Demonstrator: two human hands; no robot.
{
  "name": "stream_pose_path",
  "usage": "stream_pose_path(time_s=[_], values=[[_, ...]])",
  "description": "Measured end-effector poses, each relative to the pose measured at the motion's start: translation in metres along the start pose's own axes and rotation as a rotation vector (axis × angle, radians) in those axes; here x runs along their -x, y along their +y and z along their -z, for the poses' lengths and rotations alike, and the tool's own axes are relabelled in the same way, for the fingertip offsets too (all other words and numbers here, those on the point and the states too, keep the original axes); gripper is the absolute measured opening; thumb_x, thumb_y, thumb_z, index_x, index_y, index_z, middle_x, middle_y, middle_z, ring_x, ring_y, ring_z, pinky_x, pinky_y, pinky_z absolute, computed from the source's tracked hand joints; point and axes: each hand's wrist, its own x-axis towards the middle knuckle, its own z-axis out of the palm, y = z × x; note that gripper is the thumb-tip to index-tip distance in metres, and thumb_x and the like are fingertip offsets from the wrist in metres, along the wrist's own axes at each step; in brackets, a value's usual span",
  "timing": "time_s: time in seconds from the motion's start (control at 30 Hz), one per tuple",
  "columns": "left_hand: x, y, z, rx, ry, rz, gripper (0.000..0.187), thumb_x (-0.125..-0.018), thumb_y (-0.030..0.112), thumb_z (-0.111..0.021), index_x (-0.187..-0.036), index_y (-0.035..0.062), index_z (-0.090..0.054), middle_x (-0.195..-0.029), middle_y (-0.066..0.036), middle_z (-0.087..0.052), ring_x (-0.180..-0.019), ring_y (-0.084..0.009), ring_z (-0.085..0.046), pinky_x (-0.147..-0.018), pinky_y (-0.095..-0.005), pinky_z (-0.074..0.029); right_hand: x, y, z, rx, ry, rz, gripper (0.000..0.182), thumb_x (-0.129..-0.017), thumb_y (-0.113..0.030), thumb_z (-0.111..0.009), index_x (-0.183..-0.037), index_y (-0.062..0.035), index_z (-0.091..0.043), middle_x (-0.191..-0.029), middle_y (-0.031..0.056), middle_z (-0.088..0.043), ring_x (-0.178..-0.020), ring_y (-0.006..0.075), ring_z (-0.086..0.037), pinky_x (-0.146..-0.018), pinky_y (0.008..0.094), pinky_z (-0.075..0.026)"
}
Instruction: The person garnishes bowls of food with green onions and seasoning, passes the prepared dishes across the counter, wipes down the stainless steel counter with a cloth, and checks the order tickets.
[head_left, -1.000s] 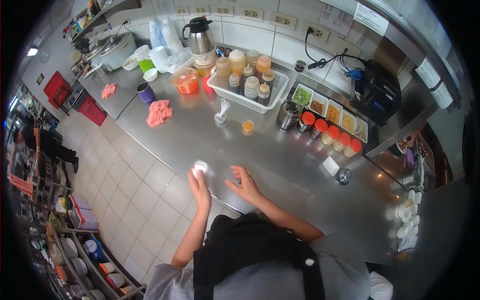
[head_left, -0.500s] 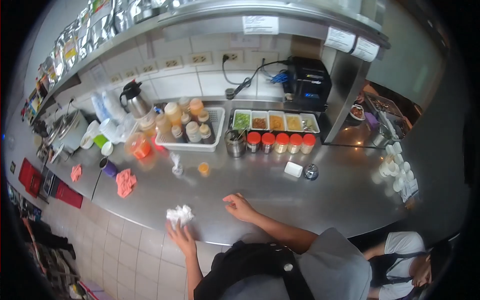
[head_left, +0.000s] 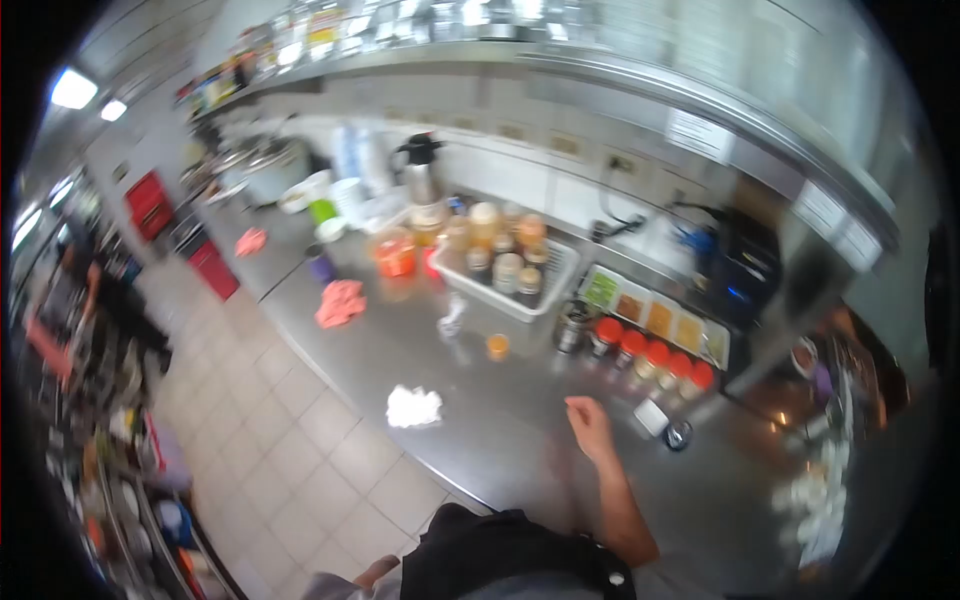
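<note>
My right hand (head_left: 590, 428) is above the steel counter (head_left: 520, 425), its fingers loosely bent and blurred, with nothing visible in it. The small orange-filled cup (head_left: 498, 347) and the white rectangular dish (head_left: 651, 418) are the items nearest to it. Low at the bottom edge, close to my apron, only part of my left hand (head_left: 378, 571) shows; its fingers are hidden. A crumpled white cloth or paper (head_left: 414, 407) lies near the counter's front edge, apart from both hands.
Red-lidded jars (head_left: 655, 357) stand in front of topping trays (head_left: 660, 318). A white basket (head_left: 520, 305) holds several bottles. Pink cloths (head_left: 341, 303) lie farther left. A round dark-topped container (head_left: 678, 435) sits beside the dish. Another person (head_left: 125, 300) stands across the tiled floor.
The view has swung left, bringing more floor into sight. My left hand has left the white crumpled piece and drawn back to my body. The right hand is still over the counter.
</note>
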Motion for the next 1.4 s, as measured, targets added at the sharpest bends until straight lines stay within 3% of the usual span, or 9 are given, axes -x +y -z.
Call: stream_pose_path(time_s=[0.13,0.37,0.53,0.63,0.7,0.9,1.03,1.17,1.4], values=[[0.008,0.058,-0.043,0.522,0.422,0.369,0.019,-0.085,0.012,-0.056,-0.097,-0.0003,-0.064,-0.082,-0.011,-0.066,-0.066,-0.0186,-0.064,-0.050,-0.0307,-0.049,0.030,-0.008,0.016,0.405,-0.204,-0.005,0.037,-0.086,-0.023,-0.064,-0.115,-0.0017,-0.060,-0.120,0.0196,-0.056,-0.114,0.0291,-0.054,-0.097,0.0383,-0.043],[-0.103,0.094,0.046,1.211,1.071,0.042,0.033,-0.095,0.032,-0.051,-0.112,0.0034,-0.048,-0.087,-0.010,-0.063,-0.066,-0.0184,-0.062,-0.051,-0.0267,-0.047,0.073,0.026,-0.017,1.011,-0.606,-0.167,0.089,-0.082,-0.044,-0.065,-0.143,0.0062,-0.023,-0.148,0.0344,-0.015,-0.137,0.0498,-0.019,-0.108,0.0532,-0.029],[-0.186,0.210,0.150,1.074,1.125,-0.110,0.075,-0.086,0.064,-0.048,-0.144,0.0226,-0.025,-0.148,-0.018,-0.027,-0.133,-0.0409,-0.030,-0.099,-0.0622,-0.031,0.062,0.030,-0.014,0.941,-0.679,-0.210,0.093,-0.083,-0.042,-0.065,-0.146,0.0062,-0.015,-0.149,0.0346,-0.007,-0.138,0.0507,-0.012,-0.108,0.0572,-0.026],[-0.142,0.384,0.122,0.119,1.209,0.423,0.081,-0.082,0.067,-0.049,-0.149,0.0279,-0.024,-0.155,-0.018,-0.011,-0.142,-0.0435,-0.007,-0.107,-0.0662,-0.011,0.066,0.033,-0.026,0.977,-0.636,-0.250,0.091,-0.084,-0.040,-0.065,-0.145,0.0063,-0.016,-0.149,0.0344,-0.008,-0.138,0.0503,-0.012,-0.108,0.0577,-0.026],[-0.153,0.374,0.104,-0.224,1.236,0.236,0.069,-0.089,0.056,-0.046,-0.146,0.0203,-0.032,-0.155,-0.019,-0.012,-0.144,-0.0355,-0.003,-0.108,-0.0664,-0.008,0.069,0.034,-0.030,1.013,-0.606,-0.272,0.090,-0.084,-0.040,-0.065,-0.145,0.0065,-0.017,-0.149,0.0344,-0.009,-0.138,0.0503,-0.012,-0.107,0.0581,-0.026],[-0.150,0.383,0.105,-0.217,1.239,0.260,0.063,-0.090,0.052,-0.044,-0.144,0.0211,-0.036,-0.156,-0.011,-0.016,-0.144,-0.0328,-0.010,-0.108,-0.0657,-0.008,0.073,0.024,-0.019,1.013,-0.446,-0.149,0.078,-0.083,-0.038,-0.067,-0.139,0.0058,-0.034,-0.144,0.0359,-0.026,-0.134,0.0510,-0.024,-0.104,0.0554,-0.033],[-0.148,0.386,0.104,-0.262,1.219,0.293,0.061,-0.092,0.051,-0.040,-0.145,0.0228,-0.035,-0.156,-0.010,-0.015,-0.144,-0.0318,-0.012,-0.107,-0.0661,-0.013,-0.007,0.017,0.048,0.345,-0.730,-0.150,0.045,-0.085,-0.031,-0.066,-0.116,0.0016,-0.059,-0.114,0.0190,-0.063,-0.108,0.0263,-0.060,-0.092,0.0358,-0.047],[-0.151,0.379,0.103,-0.276,1.213,0.287,0.061,-0.092,0.051,-0.040,-0.146,0.0231,-0.033,-0.157,-0.009,-0.014,-0.144,-0.0316,-0.012,-0.107,-0.0660,-0.014,-0.081,-0.111,0.135,-0.308,-0.039,0.061,0.038,-0.091,-0.022,-0.062,-0.124,-0.0035,-0.057,-0.106,0.0046,-0.067,-0.090,0.0094,-0.061,-0.078,0.0264,-0.049],[-0.150,0.384,0.103,-0.268,1.225,0.294,0.060,-0.092,0.049,-0.039,-0.146,0.0231,-0.033,-0.157,-0.009,-0.015,-0.144,-0.0314,-0.012,-0.107,-0.0659,-0.016,-0.191,-0.252,0.181,-0.786,0.231,0.292,0.038,-0.089,-0.029,-0.065,-0.115,-0.0018,-0.056,-0.104,0.0052,-0.063,-0.095,0.0108,-0.057,-0.079,0.0285,-0.046]])
